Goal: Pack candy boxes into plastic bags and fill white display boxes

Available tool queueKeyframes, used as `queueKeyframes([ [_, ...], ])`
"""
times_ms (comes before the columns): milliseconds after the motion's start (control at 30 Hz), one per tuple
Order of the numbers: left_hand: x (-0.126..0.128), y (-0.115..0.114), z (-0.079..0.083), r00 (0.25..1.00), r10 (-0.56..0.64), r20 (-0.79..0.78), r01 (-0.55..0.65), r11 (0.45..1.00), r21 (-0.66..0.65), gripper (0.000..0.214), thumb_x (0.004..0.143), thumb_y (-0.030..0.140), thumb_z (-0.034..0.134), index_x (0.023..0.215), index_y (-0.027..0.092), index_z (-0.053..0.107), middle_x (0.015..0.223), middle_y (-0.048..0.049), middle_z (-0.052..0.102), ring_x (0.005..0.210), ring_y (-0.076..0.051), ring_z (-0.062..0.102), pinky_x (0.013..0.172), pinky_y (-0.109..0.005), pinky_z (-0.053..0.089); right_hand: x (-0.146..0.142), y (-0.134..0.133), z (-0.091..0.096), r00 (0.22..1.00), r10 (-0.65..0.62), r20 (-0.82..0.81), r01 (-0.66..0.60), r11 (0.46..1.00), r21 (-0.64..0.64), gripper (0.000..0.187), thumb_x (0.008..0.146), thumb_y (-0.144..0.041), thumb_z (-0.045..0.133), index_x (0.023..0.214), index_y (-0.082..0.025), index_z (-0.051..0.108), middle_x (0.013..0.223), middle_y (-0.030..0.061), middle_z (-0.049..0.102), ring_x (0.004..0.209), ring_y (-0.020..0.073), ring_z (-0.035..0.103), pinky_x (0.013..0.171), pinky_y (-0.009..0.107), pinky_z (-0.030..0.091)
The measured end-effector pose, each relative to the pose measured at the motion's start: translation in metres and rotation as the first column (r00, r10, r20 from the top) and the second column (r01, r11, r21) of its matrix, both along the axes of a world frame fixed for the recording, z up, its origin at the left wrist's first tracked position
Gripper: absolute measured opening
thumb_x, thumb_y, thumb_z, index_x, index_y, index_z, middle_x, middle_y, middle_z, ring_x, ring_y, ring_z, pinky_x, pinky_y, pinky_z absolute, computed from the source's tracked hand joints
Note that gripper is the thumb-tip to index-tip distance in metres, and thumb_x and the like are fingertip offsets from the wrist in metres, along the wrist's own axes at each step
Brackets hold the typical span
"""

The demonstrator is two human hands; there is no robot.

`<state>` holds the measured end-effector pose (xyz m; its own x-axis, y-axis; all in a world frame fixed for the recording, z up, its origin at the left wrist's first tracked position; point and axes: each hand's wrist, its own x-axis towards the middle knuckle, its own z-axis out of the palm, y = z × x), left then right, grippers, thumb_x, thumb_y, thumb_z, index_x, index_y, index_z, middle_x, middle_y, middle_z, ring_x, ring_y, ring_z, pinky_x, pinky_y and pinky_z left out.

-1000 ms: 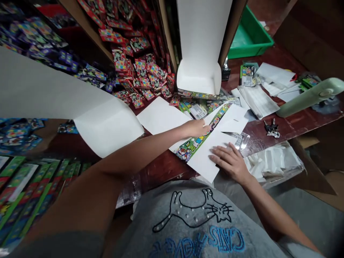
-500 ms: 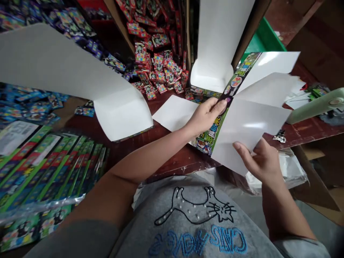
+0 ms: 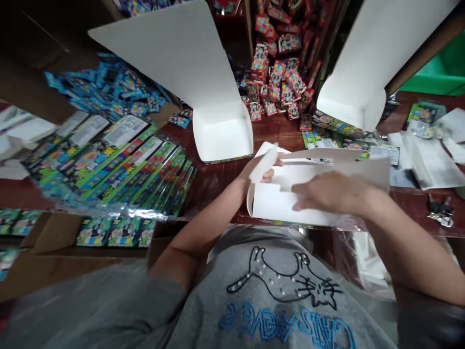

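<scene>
At the near edge of a dark red desk (image 3: 209, 183), a partly folded white carton (image 3: 274, 202) lies with its inside facing up. The left hand (image 3: 268, 176) curls round its left end flap, seemingly to steady it; the blurred right hand (image 3: 327, 191) reaches over the inside, grip unclear. Beyond, an open white box (image 3: 223, 135) stands lid up, perhaps for access; red packets (image 3: 279, 80) heap toward the far edge
</scene>
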<state>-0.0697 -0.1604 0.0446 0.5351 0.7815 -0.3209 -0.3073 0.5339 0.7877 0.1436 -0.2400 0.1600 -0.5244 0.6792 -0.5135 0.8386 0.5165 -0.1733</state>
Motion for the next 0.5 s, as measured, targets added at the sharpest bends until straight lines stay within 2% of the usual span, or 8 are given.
queueKeyframes([
  [67,-0.028,-0.008,-0.026,0.986,0.153,0.063,-0.153,0.988,0.004,0.052,0.095,0.066,0.071,0.114,0.018,0.077,0.106,-0.0084,0.079,0.047,-0.005,0.041,0.04,-0.021,0.034,-0.021,0.023,-0.023,0.98,-0.129,0.149,0.113,0.987,0.115,0.041,0.1,-0.054,0.071,0.122,-0.02,0.078,0.11,0.0179,0.084,0.112,0.0392,0.077,0.096,0.051,0.056],
  [133,-0.05,-0.014,-0.039,0.961,0.251,0.117,-0.258,0.965,0.045,0.066,0.088,0.078,0.07,0.124,0.023,0.075,0.127,-0.0083,0.077,0.06,-0.007,0.052,0.053,-0.022,0.048,-0.028,0.034,-0.05,0.971,-0.192,0.145,0.151,0.956,0.251,0.055,0.095,-0.059,0.076,0.129,-0.016,0.075,0.126,0.0244,0.08,0.129,0.0462,0.068,0.108,0.062,0.05],
  [200,-0.061,-0.018,-0.042,0.961,0.269,0.062,-0.275,0.954,0.12,0.08,0.08,0.078,0.079,0.138,0.025,0.069,0.145,-0.0102,0.071,0.08,-0.012,0.066,0.074,-0.028,0.06,-0.024,0.037,-0.075,0.985,-0.159,0.071,0.139,0.965,0.223,0.058,0.096,-0.063,0.074,0.13,-0.016,0.075,0.139,0.0244,0.075,0.137,0.0474,0.063,0.112,0.065,0.049],
  [267,-0.057,-0.019,-0.042,0.94,0.307,-0.146,-0.265,0.93,0.254,0.093,0.075,0.067,0.089,0.152,0.024,0.058,0.154,-0.0134,0.066,0.106,-0.022,0.073,0.097,-0.037,0.061,-0.017,0.034,-0.092,0.99,-0.142,-0.014,0.143,0.979,0.142,0.054,0.101,-0.063,0.065,0.129,-0.018,0.076,0.143,0.022,0.073,0.136,0.046,0.063,0.109,0.066,0.053],
  [300,-0.051,-0.019,-0.041,0.891,0.35,-0.288,-0.251,0.91,0.329,0.099,0.074,0.061,0.093,0.157,0.024,0.053,0.157,-0.0148,0.064,0.12,-0.027,0.072,0.108,-0.042,0.059,-0.015,0.03,-0.097,0.989,-0.14,-0.055,0.145,0.981,0.127,0.055,0.104,-0.063,0.06,0.131,-0.018,0.075,0.143,0.0217,0.072,0.134,0.0455,0.065,0.108,0.066,0.055],
  [367,-0.033,-0.017,-0.04,0.711,0.458,-0.533,-0.2,0.859,0.471,0.108,0.075,0.053,0.096,0.165,0.023,0.043,0.166,-0.0181,0.056,0.145,-0.038,0.06,0.125,-0.051,0.047,-0.014,0.017,-0.099,0.982,-0.128,-0.138,0.152,0.971,0.182,0.058,0.109,-0.062,0.05,0.137,-0.017,0.072,0.143,0.0223,0.072,0.133,0.045,0.066,0.111,0.07,0.053],
  [433,-0.014,-0.014,-0.038,0.541,0.525,-0.657,-0.099,0.815,0.57,0.111,0.079,0.048,0.095,0.17,0.021,0.036,0.174,-0.0206,0.045,0.158,-0.046,0.046,0.133,-0.058,0.037,-0.016,-0.001,-0.093,0.968,-0.084,-0.237,0.157,0.938,0.309,0.056,0.112,-0.056,0.045,0.147,-0.017,0.067,0.15,0.0225,0.068,0.142,0.0448,0.061,0.122,0.075,0.043],
  [500,-0.002,-0.009,-0.036,0.468,0.547,-0.694,-0.003,0.786,0.618,0.112,0.084,0.044,0.092,0.174,0.021,0.03,0.176,-0.0214,0.042,0.161,-0.05,0.04,0.135,-0.062,0.032,-0.01,-0.022,-0.085,0.927,-0.019,-0.376,0.198,0.874,0.444,0.05,0.114,-0.045,0.043,0.158,-0.027,0.059,0.161,0.0158,0.062,0.154,0.0414,0.053,0.133,0.077,0.028],
])
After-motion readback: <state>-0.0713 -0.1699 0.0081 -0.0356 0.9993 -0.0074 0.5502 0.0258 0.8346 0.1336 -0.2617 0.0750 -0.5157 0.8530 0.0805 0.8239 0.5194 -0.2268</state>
